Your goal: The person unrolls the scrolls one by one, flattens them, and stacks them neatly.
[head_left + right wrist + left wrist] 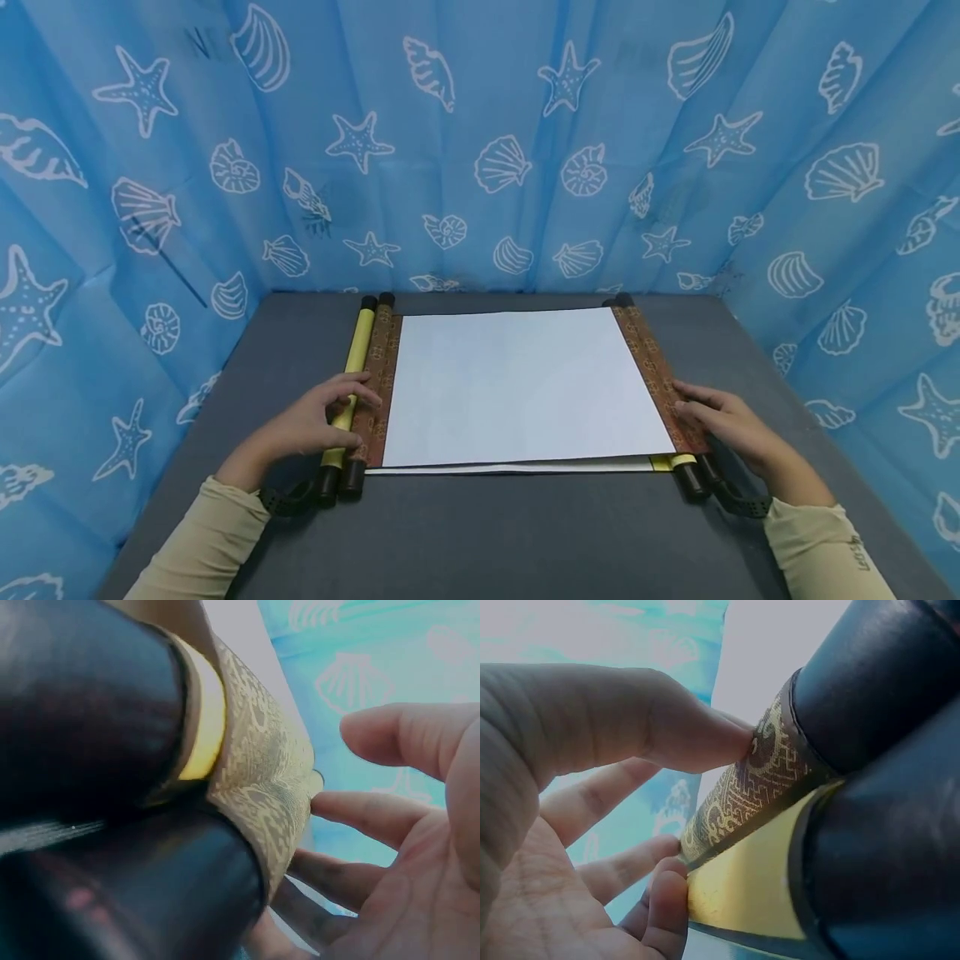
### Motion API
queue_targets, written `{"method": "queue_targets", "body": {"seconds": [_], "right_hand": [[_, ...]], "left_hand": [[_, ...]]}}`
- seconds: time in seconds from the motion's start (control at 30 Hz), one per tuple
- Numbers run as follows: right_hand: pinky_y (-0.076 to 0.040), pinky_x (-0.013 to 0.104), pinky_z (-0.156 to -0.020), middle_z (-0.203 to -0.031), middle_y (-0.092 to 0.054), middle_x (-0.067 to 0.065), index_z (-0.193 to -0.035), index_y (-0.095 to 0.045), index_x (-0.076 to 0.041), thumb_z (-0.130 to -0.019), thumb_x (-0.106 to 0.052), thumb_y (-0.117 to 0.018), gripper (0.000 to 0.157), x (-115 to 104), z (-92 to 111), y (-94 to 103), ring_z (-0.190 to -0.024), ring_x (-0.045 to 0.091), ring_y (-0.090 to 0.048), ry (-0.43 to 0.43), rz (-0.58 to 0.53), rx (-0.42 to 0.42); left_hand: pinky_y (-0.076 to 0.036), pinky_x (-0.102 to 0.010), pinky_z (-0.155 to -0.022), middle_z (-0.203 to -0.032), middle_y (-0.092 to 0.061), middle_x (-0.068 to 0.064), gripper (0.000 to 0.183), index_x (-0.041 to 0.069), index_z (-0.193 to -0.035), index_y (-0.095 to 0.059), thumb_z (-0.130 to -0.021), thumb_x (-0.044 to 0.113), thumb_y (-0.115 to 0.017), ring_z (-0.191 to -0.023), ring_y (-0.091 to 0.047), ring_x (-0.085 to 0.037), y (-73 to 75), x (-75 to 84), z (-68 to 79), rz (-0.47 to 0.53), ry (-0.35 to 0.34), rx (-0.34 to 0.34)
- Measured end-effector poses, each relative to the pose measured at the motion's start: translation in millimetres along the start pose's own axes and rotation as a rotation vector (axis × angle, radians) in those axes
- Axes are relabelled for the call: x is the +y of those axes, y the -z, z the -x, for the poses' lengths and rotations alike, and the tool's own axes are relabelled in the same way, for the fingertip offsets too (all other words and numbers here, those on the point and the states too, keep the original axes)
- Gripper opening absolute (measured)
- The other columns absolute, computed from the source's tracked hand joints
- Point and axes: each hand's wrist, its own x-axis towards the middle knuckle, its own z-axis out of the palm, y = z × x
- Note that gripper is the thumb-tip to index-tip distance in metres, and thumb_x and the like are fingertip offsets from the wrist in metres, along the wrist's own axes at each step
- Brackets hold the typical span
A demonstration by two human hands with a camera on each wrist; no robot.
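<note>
In the head view a brown brocade scroll (525,387) lies unrolled, white sheet facing up. Beneath its near edge shows another white layer ending in yellow, with a yellow roller (362,337) along the left side. My left hand (315,421) holds the left rollers, its fingers bent over the yellow one. In the left wrist view the thumb touches the brocade roller (739,780), and a curled finger touches the yellow roller. My right hand (738,429) lies beside the right brocade roller (648,362). Its loosely extended fingers touch the brocade, while the thumb (397,735) stands apart in the right wrist view.
Dark knobs cap the roller ends, including a pair at the near left (352,481) and a pair at the near right (690,482). The scrolls lie on a grey table (510,533). A blue curtain (480,108) with white shells and starfish surrounds its back and sides.
</note>
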Motion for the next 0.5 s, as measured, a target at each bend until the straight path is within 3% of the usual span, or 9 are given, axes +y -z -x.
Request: {"method": "queue_targets", "body": {"seconds": [0.37, 0.5], "right_hand": [[-0.048, 0.069, -0.107, -0.166, -0.026, 0.040, -0.166, -0.027, 0.004, -0.115, -0.035, -0.047, 0.067, -0.4, -1.6, 8.6, -0.146, 0.062, -0.036, 0.000, 0.046, -0.038], [-0.047, 0.072, -0.105, -0.165, -0.025, 0.042, -0.165, -0.025, 0.006, -0.114, -0.034, -0.049, 0.070, -2.3, 0.2, 8.4, -0.146, 0.065, -0.032, 0.000, 0.086, -0.059]], "left_hand": [[-0.051, -0.054, -0.095, -0.169, -0.029, -0.027, 0.046, 0.009, -0.131, -0.070, -0.086, 0.011, -0.081, -0.151, -0.032, -0.058, -2.5, 2.1, -4.5, -0.019, 0.004, -0.019], [-0.046, -0.063, -0.102, -0.168, -0.033, -0.026, 0.042, 0.012, -0.129, -0.071, -0.088, 0.013, -0.080, -0.152, -0.029, -0.059, -6.0, 1.3, -7.2, -0.092, -0.014, -0.003]]}}
